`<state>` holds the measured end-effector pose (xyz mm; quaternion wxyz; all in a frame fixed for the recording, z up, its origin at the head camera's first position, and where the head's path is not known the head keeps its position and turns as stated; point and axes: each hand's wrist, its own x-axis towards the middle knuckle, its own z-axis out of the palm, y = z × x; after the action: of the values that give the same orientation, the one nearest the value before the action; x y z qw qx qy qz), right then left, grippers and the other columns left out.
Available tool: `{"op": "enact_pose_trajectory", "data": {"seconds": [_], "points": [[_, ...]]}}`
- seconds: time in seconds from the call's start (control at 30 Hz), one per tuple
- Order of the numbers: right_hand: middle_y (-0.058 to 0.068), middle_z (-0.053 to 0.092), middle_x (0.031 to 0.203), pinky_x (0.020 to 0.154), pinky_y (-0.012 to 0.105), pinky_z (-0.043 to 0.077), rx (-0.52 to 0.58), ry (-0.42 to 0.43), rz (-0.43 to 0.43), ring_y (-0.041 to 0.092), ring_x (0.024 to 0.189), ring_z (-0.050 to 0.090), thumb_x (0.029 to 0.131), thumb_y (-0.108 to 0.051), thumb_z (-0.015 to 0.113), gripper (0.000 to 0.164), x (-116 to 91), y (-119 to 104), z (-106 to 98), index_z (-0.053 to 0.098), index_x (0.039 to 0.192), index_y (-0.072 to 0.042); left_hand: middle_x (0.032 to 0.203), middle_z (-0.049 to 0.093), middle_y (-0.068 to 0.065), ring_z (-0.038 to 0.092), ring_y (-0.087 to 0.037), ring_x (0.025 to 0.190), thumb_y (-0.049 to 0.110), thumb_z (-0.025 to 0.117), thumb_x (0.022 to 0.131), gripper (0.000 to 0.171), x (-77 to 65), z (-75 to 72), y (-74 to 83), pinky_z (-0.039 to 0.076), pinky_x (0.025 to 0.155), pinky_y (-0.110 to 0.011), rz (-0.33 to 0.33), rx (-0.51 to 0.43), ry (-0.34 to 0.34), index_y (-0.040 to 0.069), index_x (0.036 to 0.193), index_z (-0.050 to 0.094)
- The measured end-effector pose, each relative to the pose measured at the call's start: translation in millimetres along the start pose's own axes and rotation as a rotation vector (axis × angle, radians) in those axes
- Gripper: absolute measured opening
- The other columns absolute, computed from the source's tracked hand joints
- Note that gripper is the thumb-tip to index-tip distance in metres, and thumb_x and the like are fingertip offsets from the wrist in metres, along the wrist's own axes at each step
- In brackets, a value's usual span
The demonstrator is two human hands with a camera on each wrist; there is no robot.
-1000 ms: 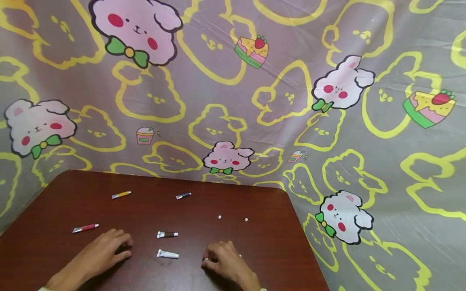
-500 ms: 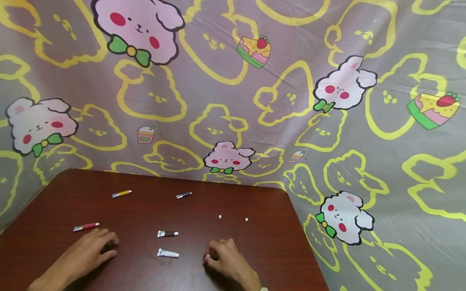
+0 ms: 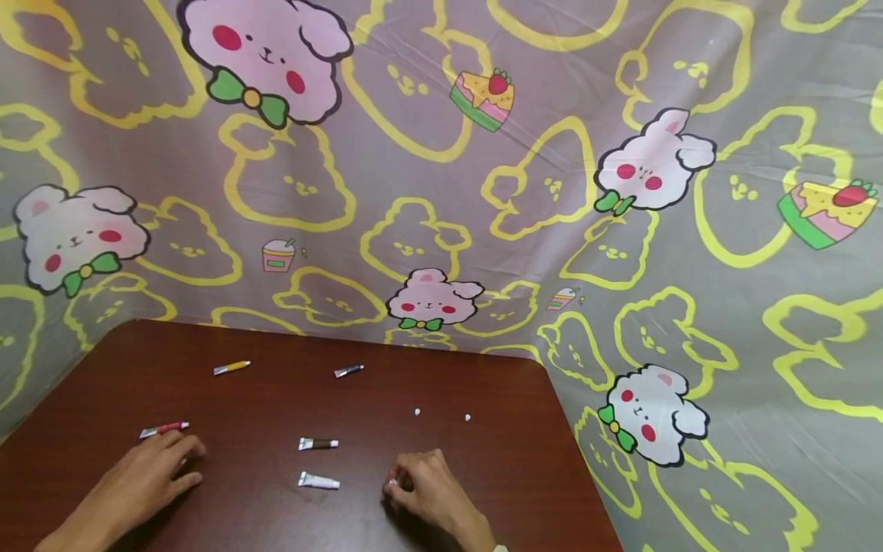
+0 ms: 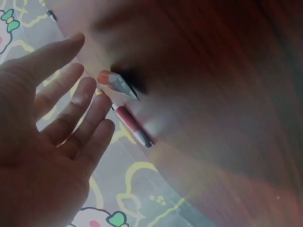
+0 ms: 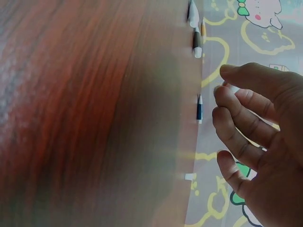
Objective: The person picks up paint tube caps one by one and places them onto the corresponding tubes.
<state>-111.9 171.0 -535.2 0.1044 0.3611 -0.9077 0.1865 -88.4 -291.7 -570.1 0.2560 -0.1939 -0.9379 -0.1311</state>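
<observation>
Head view: right hand [image 3: 429,489] is pinching a small white piece [image 3: 393,482] over the surface [image 3: 262,414], mostly hiding it. Left hand [image 3: 141,477] is hanging loose-fingered beside the red tube [image 3: 162,430]; left wrist view is showing a hard-to-read orange-and-silver tube [image 4: 118,83].

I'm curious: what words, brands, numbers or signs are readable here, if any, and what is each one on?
No word, brand, number or sign can be read in any view.
Yellow tube, dark blue tube, red tube, brown tube, white tube: any print is too small or blurred to read.
Patterned cloth: cartoon drawings only, no lettering that I can make out.
</observation>
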Motion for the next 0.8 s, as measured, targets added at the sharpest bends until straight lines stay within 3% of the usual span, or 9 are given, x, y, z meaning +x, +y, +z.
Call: {"op": "enact_pose_trajectory", "data": {"seconds": [0.17,0.3,0.37,0.5,0.57,0.63,0.8], "points": [[-0.019,0.067,0.075,0.084,0.021,0.042,-0.001,0.013,0.006,-0.015,0.072,0.052,0.086,-0.024,0.088,0.017,0.4,-0.2,0.9,0.072,0.089,-0.024,0.092,0.066,0.004,0.067,-0.025,0.08,0.018,0.103,0.054,0.052,-2.1,-3.5,-2.5,0.055,0.071,-0.048,-0.01,0.001,0.013,0.02,0.094,0.07],[-0.017,0.064,0.076,0.083,0.021,0.041,-0.03,0.039,0.001,-0.012,0.072,0.05,0.088,-0.027,0.088,0.016,0.8,-0.8,1.5,0.072,0.089,-0.024,0.097,0.068,-0.003,0.068,-0.031,0.085,0.017,0.102,0.063,0.047,-4.0,-8.5,-4.5,0.055,0.072,-0.054,-0.101,-0.009,-0.083,0.016,0.098,0.07],[-0.016,0.063,0.077,0.082,0.022,0.041,-0.047,0.055,-0.008,-0.009,0.073,0.049,0.089,-0.029,0.088,0.016,0.4,-1.0,1.9,0.073,0.09,-0.024,0.097,0.069,-0.006,0.067,-0.032,0.085,0.018,0.101,0.065,0.046,-5.4,-9.0,-5.8,0.054,0.071,-0.055,-0.127,-0.008,-0.098,0.015,0.099,0.07],[-0.015,0.066,0.08,0.082,0.023,0.041,-0.066,0.077,-0.025,-0.007,0.076,0.052,0.091,-0.032,0.087,0.016,-0.1,-1.3,1.6,0.073,0.092,-0.024,0.091,0.07,-0.003,0.065,-0.03,0.077,0.018,0.1,0.061,0.047,-9.0,-7.0,-8.7,0.052,0.066,-0.053,-0.117,0.004,-0.023,0.015,0.095,0.07],[-0.016,0.07,0.083,0.082,0.024,0.042,-0.067,0.088,-0.033,-0.005,0.078,0.057,0.092,-0.032,0.086,0.015,-0.1,-1.4,1.3,0.074,0.093,-0.024,0.087,0.07,-0.002,0.064,-0.031,0.075,0.018,0.1,0.061,0.046,-10.0,-7.3,-10.0,0.052,0.064,-0.053,-0.13,0.002,-0.02,0.015,0.094,0.069],[-0.015,0.073,0.086,0.083,0.025,0.042,-0.064,0.097,-0.036,-0.004,0.08,0.061,0.091,-0.031,0.086,0.015,0.0,-1.5,1.0,0.074,0.094,-0.023,0.086,0.07,-0.002,0.065,-0.032,0.075,0.018,0.099,0.064,0.043,-9.7,-9.8,-10.5,0.052,0.065,-0.054,-0.168,0.001,-0.071,0.014,0.094,0.068],[-0.014,0.075,0.086,0.084,0.028,0.043,-0.031,0.127,-0.03,-0.003,0.08,0.063,0.088,-0.029,0.09,0.019,0.1,-2.0,0.5,0.074,0.095,-0.021,0.085,0.068,-0.004,0.064,-0.032,0.078,0.023,0.094,0.081,0.033,-5.6,-18.0,-8.5,0.052,0.069,-0.057,-0.294,0.006,-0.276,0.011,0.095,0.067]]}}
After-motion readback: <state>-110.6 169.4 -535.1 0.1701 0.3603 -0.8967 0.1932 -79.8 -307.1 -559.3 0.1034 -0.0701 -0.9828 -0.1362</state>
